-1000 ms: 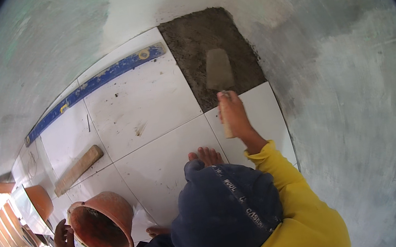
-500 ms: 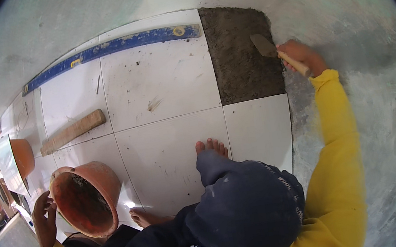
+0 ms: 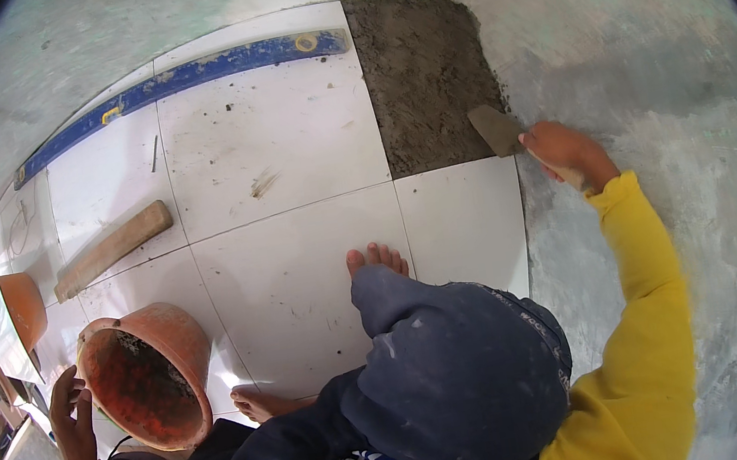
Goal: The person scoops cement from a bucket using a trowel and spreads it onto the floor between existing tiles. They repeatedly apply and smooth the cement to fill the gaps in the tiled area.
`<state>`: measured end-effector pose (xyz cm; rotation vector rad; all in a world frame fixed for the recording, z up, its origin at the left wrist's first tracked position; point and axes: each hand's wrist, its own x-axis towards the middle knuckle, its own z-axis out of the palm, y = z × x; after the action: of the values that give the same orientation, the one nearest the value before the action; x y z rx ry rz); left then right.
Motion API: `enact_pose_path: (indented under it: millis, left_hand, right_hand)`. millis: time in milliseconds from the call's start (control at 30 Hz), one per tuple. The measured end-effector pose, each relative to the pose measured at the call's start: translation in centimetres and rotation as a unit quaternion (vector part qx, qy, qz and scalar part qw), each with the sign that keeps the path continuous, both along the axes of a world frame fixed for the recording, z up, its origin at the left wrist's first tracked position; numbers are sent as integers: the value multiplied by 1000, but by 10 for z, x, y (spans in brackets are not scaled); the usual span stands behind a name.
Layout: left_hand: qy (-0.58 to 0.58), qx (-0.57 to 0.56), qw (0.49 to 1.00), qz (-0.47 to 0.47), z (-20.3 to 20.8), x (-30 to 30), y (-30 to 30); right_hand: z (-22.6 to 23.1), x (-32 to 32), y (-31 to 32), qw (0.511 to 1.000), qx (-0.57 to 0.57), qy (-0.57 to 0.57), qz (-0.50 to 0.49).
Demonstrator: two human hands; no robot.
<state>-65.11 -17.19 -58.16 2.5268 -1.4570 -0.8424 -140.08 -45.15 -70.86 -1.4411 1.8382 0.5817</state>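
My right hand [image 3: 571, 153] is closed round the wooden handle of a trowel [image 3: 495, 128]. The trowel's flat blade lies over the near right corner of a dark mortar bed [image 3: 422, 74], close to the wall. White floor tiles [image 3: 282, 139] border the mortar on its left and near sides. At the lower left, my left hand [image 3: 74, 422] holds nothing, its fingers apart and loosely bent beside the rim of an orange bucket [image 3: 186, 342]. Whether the fingertips touch the rim I cannot tell. The bucket is tilted, with mortar residue inside.
A blue spirit level [image 3: 217, 67] lies along the far tiles. A wooden block [image 3: 115, 249] and a thin stick [image 3: 155, 154] rest nearer. At the far left stands an orange container with a pale sheet [image 3: 6, 319] against it. A plastered wall [image 3: 639, 92] runs along the right.
My right hand has drawn the trowel nearer, from the mortar's right edge to its near right corner. The whole view has shifted slightly. My left hand stays beside the bucket.
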Motion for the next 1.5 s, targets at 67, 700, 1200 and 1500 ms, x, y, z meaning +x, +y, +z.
enact_pose_path:
  millis: [67, 700, 1200, 1500]
  left_hand:
    - [10, -1, 1000, -2, -9, 4, -1]
    - [2, 2, 1000, -18, -9, 14, 0]
    - [31, -14, 999, -4, -7, 2, -4]
    - [35, -4, 999, -4, -8, 1, -4]
  right_hand:
    - [-4, -8, 30, 997, -26, -25, -67]
    - [-113, 99, 177, 806, -234, -251, -482]
    - [-133, 134, 110, 619, -248, -442, -599]
    - [-142, 126, 82, 595, -277, -448, -607]
